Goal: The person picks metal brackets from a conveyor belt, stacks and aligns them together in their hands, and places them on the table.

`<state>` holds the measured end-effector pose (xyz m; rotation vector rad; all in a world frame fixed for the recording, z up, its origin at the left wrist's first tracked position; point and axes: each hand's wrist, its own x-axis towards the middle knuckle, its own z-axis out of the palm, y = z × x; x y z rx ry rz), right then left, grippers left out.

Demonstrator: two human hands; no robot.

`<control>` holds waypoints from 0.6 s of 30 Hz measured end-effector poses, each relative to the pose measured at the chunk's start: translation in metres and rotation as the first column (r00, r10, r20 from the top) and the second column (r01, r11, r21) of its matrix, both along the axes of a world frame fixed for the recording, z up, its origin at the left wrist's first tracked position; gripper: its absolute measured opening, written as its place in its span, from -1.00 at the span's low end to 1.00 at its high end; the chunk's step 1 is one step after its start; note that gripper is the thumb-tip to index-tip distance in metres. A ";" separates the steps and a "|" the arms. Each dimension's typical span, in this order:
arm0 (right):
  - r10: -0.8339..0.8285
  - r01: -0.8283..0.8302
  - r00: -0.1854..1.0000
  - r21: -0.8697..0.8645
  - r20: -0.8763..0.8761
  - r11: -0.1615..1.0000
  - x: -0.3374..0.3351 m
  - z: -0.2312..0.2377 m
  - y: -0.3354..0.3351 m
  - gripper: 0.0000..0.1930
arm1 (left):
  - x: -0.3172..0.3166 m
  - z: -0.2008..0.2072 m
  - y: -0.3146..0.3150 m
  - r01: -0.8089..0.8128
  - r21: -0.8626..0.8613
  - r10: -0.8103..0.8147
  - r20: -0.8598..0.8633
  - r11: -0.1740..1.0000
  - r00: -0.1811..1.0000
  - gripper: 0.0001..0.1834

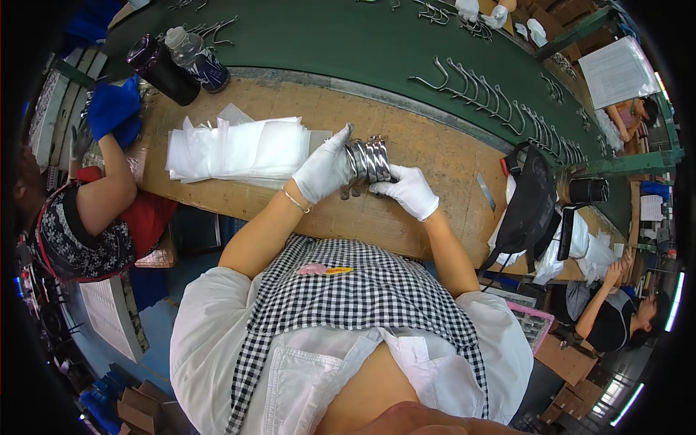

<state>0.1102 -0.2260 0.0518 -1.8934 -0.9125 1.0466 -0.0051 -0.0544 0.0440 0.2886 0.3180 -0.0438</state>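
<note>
Between my two white-gloved hands is a bundle of curved, shiny metal handles [371, 159], nested side by side just above the wooden bench [435, 156]. My left hand [324, 168] closes round the bundle's left end, thumb pointing up along it. At the right end my right hand [410, 191] grips the lower part with its fingers and thumb. A stack of clear plastic bags [246, 148] lies just left of my left hand. On the green conveyor belt [326, 43] beyond, more curved metal handles [478, 90] lie in a row.
A black tumbler [163, 70] and a plastic bottle [197, 59] stand at the bench's back left. A black bag [528, 203] and a thin metal strip [486, 192] lie to the right. Co-workers sit at both sides; another person's gloved hands [482, 11] reach over the far belt edge.
</note>
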 end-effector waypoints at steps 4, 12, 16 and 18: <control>0.054 -0.042 0.988 -0.087 0.142 0.995 0.000 0.001 0.001 -0.70 | 0.003 -0.003 0.006 0.052 -0.032 -0.052 0.015 0.998 0.999 -0.40; 0.161 -0.135 0.942 -0.108 0.293 0.985 -0.002 0.004 -0.003 -0.68 | 0.004 -0.009 0.004 0.098 0.004 -0.098 0.017 0.995 0.995 -0.33; 0.146 -0.121 0.957 -0.115 0.251 0.986 -0.006 0.011 -0.004 -0.68 | 0.006 -0.008 0.006 0.173 0.024 -0.174 0.037 0.985 0.984 -0.32; 0.122 -0.092 0.969 -0.142 0.215 0.986 -0.007 0.008 -0.006 -0.68 | 0.005 -0.004 0.007 0.206 0.035 -0.208 0.045 0.978 0.977 -0.32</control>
